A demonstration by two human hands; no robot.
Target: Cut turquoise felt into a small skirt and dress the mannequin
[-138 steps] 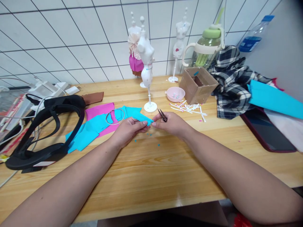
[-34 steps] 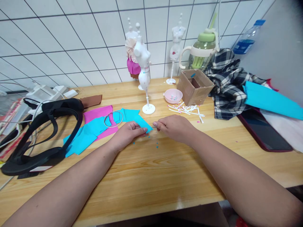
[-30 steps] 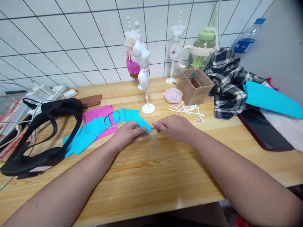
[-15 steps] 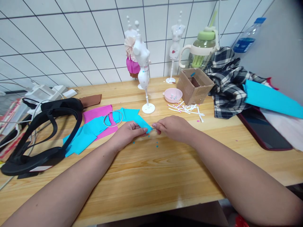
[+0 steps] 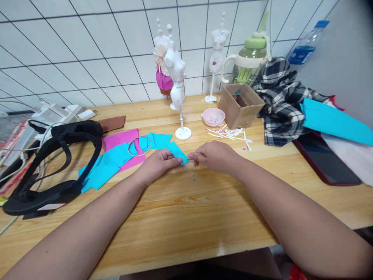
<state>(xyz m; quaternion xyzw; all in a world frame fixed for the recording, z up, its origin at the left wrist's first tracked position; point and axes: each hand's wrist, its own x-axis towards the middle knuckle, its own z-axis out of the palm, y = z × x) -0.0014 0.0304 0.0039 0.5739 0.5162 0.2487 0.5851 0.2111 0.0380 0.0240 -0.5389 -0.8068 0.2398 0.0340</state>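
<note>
My left hand (image 5: 161, 165) is closed on a small strip of bright blue fabric or paper (image 5: 176, 151), pinched between thumb and fingers just above the table. Opposite it, my right hand (image 5: 214, 157) makes a pinch close to the strip's lower right corner. Whatever its fingertips hold is too small to make out. Tiny blue scraps (image 5: 194, 178) lie on the wood below. Left of my hands are larger blue pieces (image 5: 106, 167) over a magenta piece (image 5: 124, 136), with a thin ring (image 5: 140, 146) resting on top.
A white mini dress form (image 5: 176, 77) stands beyond my hands, with two more behind. To its right are a pink dish (image 5: 213, 118), a cardboard box (image 5: 240, 109) and white strips (image 5: 233, 134). A black headset strap (image 5: 94, 167) lies left; a phone (image 5: 329, 159) lies right.
Both hands stay almost in place. My right fingertips have shifted very slightly at the blue strip's corner, and the strip's angle differs a little.
</note>
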